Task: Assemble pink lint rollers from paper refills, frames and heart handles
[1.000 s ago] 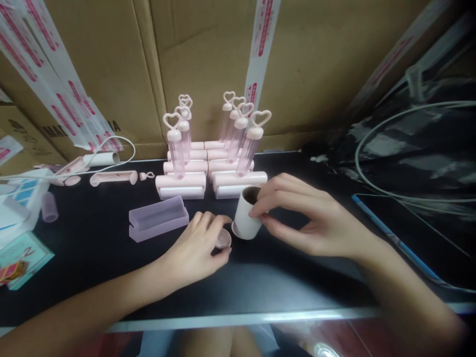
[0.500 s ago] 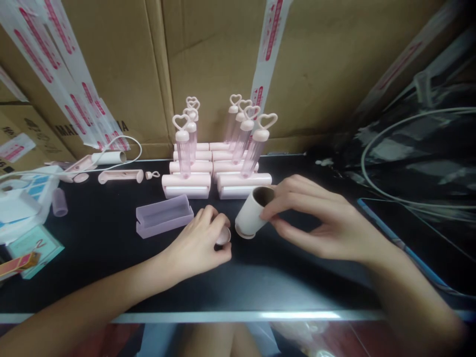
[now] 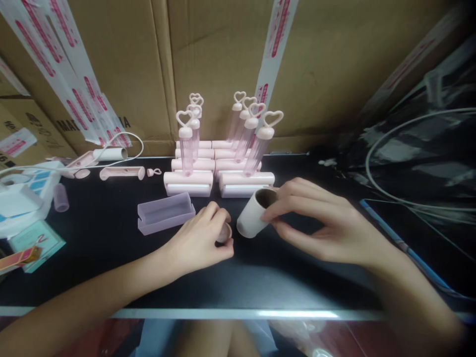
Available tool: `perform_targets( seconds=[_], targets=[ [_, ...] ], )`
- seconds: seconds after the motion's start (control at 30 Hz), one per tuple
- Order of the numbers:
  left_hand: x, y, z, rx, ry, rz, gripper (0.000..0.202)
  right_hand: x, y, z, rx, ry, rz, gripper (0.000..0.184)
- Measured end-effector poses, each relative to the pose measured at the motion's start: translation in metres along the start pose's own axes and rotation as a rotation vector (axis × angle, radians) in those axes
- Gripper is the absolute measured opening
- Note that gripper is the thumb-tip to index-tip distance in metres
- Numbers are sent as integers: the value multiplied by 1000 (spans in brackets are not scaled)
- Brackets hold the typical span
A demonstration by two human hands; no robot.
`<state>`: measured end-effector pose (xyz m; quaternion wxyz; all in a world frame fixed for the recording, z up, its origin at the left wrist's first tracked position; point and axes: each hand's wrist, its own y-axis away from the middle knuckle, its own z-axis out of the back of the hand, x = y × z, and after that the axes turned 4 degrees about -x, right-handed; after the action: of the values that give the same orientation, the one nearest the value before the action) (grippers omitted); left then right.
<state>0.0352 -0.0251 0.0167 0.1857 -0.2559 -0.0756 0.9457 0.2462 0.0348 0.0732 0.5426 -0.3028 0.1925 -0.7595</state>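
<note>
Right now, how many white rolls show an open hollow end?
2: the front roll, tilted in the right hand, and the rear roll, lying at the left. Others may be hidden.

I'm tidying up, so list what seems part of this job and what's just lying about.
Seems part of it:
white roll, in the right hand
small round piece, in the left hand
lilac tray
pink holders
heart-topped tubes

Probably just lying about:
teal box
cardboard boxes

Apparently a small assembly or packing corner; tall taped cardboard cartons (image 3: 215,64) behind a black surface (image 3: 111,277), rows of matching pink heart-topped pieces (image 3: 188,177), loose pink parts (image 3: 122,172) lying at left
</note>
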Motion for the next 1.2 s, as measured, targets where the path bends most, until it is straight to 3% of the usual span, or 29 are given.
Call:
perform_targets(
  seconds=[0.5, 1.2],
  targets=[
    [-3, 1, 2, 13, -14, 8, 30, 0, 4, 1, -14, -9, 0, 20],
    [-5, 2, 2, 18, -20, -4, 25, 3, 4, -5, 54, -9, 35, 16]
  ],
)
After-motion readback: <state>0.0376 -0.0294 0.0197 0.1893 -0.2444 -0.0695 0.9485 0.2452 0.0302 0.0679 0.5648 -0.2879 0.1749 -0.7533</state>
